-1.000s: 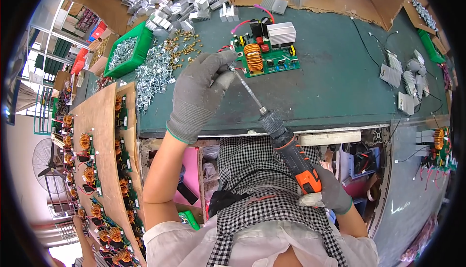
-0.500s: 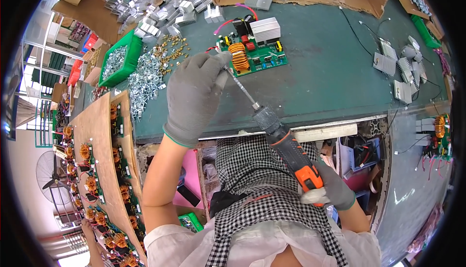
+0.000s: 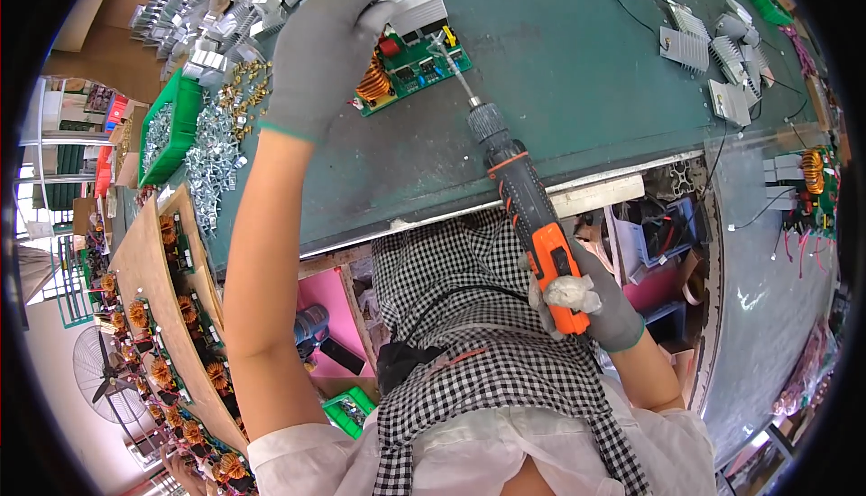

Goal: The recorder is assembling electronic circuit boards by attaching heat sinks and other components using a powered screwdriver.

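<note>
My left hand (image 3: 325, 54), in a grey glove, reaches over the far left of a green circuit board (image 3: 417, 78). Its fingers are closed at the left end of the board's finned silver heat sink (image 3: 419, 11), partly hiding the parts behind. A copper-wound coil (image 3: 373, 81) shows just below the glove. My right hand (image 3: 604, 307), gloved too, wraps the orange-and-black electric screwdriver (image 3: 528, 198) by its rear end. Its long bit (image 3: 462, 79) points up and left, the tip close to the heat sink's near right side; whether it touches a screw is too small to tell.
Loose screws (image 3: 212, 153) and brass-coloured pieces (image 3: 248, 86) lie left of the board, beside a green bin (image 3: 171, 126). Heat sinks (image 3: 216, 22) pile up at far left; others with wires (image 3: 686, 50) lie right. Racked coil boards (image 3: 162, 370) stand at left.
My left hand has gone from the driver's tip to the heat sink. The screwdriver's tip has moved from beside the coil to the board's right part. The whole view has shifted.
</note>
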A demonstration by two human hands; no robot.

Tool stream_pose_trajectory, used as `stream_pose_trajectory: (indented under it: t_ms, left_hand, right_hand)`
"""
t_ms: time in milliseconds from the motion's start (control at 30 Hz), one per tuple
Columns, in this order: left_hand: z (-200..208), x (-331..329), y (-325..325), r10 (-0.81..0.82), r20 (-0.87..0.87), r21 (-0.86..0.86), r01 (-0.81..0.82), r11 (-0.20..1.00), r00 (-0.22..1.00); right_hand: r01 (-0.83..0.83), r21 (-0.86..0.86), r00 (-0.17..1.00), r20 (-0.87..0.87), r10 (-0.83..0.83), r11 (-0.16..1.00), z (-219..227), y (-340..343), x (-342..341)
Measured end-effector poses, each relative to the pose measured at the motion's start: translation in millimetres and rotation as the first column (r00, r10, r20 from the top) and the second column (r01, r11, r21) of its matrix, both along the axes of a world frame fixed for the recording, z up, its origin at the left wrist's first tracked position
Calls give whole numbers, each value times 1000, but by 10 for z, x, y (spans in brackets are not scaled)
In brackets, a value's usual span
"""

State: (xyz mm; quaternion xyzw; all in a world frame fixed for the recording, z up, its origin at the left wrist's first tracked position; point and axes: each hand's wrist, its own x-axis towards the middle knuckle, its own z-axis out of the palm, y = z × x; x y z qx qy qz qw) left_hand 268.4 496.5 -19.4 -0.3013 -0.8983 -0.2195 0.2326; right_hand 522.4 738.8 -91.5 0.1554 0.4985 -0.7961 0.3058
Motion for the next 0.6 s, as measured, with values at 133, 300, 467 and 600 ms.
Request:
stream_pose_trajectory:
  t_ms: [133,300,467,600]
  left_hand:
    - [-200,-147,71,8,-32,-160,-13,987,999]
    - [-242,-197,71,-5,23,-164,9,986,1000]
    - [-262,-213,31,-59,52,-131,65,989,997]
    - [-136,-37,180,12,86,-210,7,978,996]
  right_hand:
    - [-26,1,998,-62,26,1000,-21,-28,-45]
    - [-56,-47,998,12,57,997,93,-108,-155]
    - [2,-192,998,55,8,981,120,-227,-218]
    - [37,-262,997,74,-19,964,95,-334,-178]
